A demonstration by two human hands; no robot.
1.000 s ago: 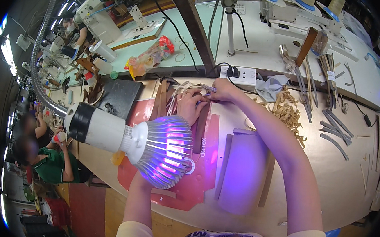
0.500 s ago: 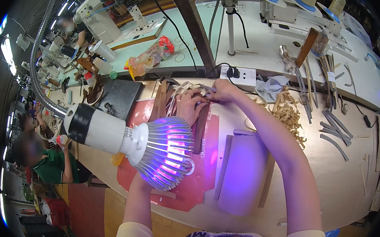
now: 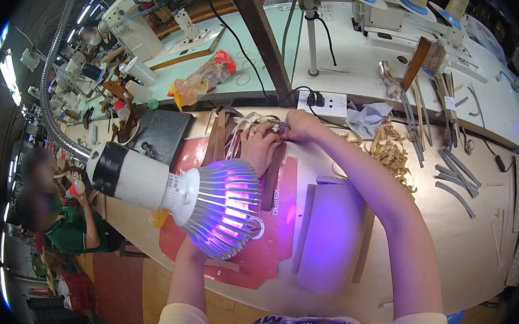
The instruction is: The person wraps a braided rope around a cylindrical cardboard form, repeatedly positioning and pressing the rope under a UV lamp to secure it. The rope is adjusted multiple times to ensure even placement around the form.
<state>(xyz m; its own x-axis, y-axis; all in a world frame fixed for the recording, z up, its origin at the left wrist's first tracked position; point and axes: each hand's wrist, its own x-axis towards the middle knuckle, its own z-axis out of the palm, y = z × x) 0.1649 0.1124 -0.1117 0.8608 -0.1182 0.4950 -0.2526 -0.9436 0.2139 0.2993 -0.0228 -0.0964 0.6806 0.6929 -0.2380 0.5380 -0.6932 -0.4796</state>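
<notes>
A long brown strip (image 3: pixel 273 185) lies over a red mat (image 3: pixel 280 244). At its far end, my left hand (image 3: pixel 258 146) has bent fingers closed on the strip. My right hand (image 3: pixel 303 126) meets it there, closed around something small that its fingers mostly hide. Behind and beside my left hand are bundled pale cords (image 3: pixel 245 122) and upright-looking brown strips (image 3: pixel 217 137). A finned lamp (image 3: pixel 222 205) with a purple glow hides part of my left forearm and the mat.
A curved panel (image 3: pixel 332 242) lies on the table, with narrow strips at its sides. Curly tan scraps (image 3: pixel 393 155), grey strips (image 3: pixel 456 173) and a power strip (image 3: pixel 331 103) sit beyond my right arm. A black slab (image 3: pixel 162 135) is at left; another person (image 3: pixel 78 226) sits farther left.
My right hand has shifted slightly left, closer to my left hand. Both hands stay at the strip's far end. The person at the left has moved a hand with a cup-like thing.
</notes>
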